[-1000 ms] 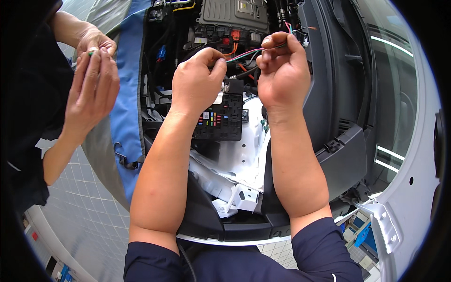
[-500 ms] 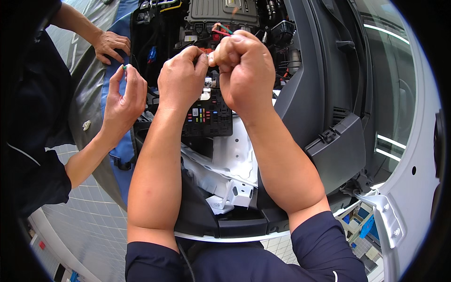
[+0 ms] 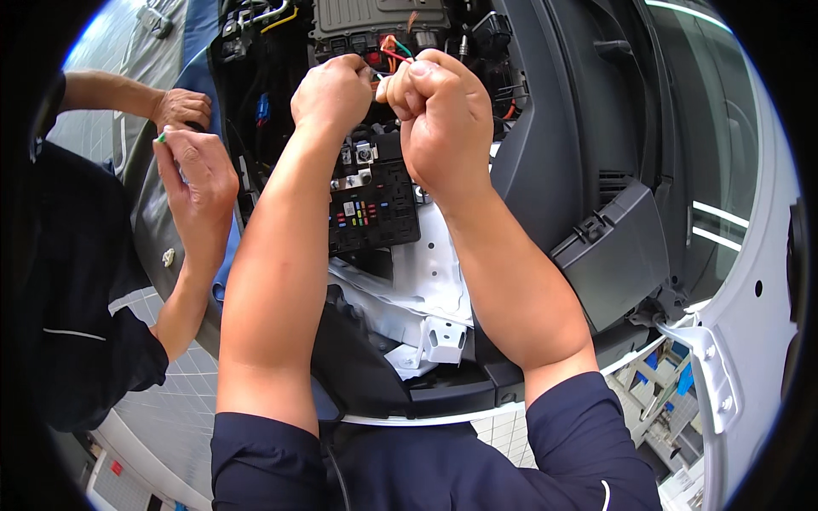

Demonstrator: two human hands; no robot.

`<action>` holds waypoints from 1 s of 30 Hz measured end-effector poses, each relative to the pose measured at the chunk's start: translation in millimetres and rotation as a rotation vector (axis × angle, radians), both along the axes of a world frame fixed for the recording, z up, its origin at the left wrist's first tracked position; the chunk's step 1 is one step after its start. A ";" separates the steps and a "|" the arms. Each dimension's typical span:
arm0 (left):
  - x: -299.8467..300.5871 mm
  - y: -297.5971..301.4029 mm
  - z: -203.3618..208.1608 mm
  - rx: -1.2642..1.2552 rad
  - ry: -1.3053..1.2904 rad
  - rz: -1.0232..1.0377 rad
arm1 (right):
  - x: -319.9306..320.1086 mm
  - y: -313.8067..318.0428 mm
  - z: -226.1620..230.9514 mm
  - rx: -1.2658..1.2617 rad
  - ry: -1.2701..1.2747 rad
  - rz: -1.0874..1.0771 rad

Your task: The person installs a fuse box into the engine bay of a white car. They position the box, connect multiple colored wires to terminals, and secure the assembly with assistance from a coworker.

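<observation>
Over a car's open engine bay, my right hand (image 3: pixel 443 119) is closed on thin wires; red and green wires (image 3: pixel 399 49) stick out above its fingers, with a bit of bare copper at the top. My left hand (image 3: pixel 332 94) is pinched right beside it, fingertips almost meeting the right ones. A small pale piece (image 3: pixel 377 77) shows between the two hands; what the left fingers grip is mostly hidden. Below both hands lies a black fuse box (image 3: pixel 396 209) with several coloured fuses. Behind them is a grey finned metal housing (image 3: pixel 379 17).
At the left, a co-worker's hand (image 3: pixel 200 179) pinches a small green piece (image 3: pixel 161 137); their other hand (image 3: pixel 181 109) rests on the blue-edged fender cover (image 3: pixel 201 34). Black plastic trim (image 3: pixel 613 255) and the windscreen lie at right. A white metal bracket (image 3: pixel 443 341) sits near the front edge.
My view has shifted slightly, and more of the fuse box shows. My hands stay together at the wires. The co-worker's hand with the green piece has moved left, away from the bay.
</observation>
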State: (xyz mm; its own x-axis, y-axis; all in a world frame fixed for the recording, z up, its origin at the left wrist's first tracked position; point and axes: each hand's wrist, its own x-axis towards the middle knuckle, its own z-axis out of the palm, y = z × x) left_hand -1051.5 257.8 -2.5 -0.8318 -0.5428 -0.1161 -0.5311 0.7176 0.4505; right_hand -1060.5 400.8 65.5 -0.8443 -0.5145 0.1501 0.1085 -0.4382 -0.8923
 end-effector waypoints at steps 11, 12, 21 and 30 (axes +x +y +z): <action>47.1 -5.1 16.9 0.960 0.402 0.092 | -6.6 -8.4 -24.1 0.384 0.471 -0.284; 58.8 -4.7 21.4 1.223 0.431 0.123 | -5.5 -5.3 -24.4 0.464 0.532 -0.261; 101.3 5.7 -2.6 1.132 0.903 0.028 | 18.4 -10.1 -28.3 0.813 0.715 -0.002; 99.1 -7.6 -3.3 1.053 0.894 0.075 | 3.7 -5.2 -33.8 0.828 0.545 -0.025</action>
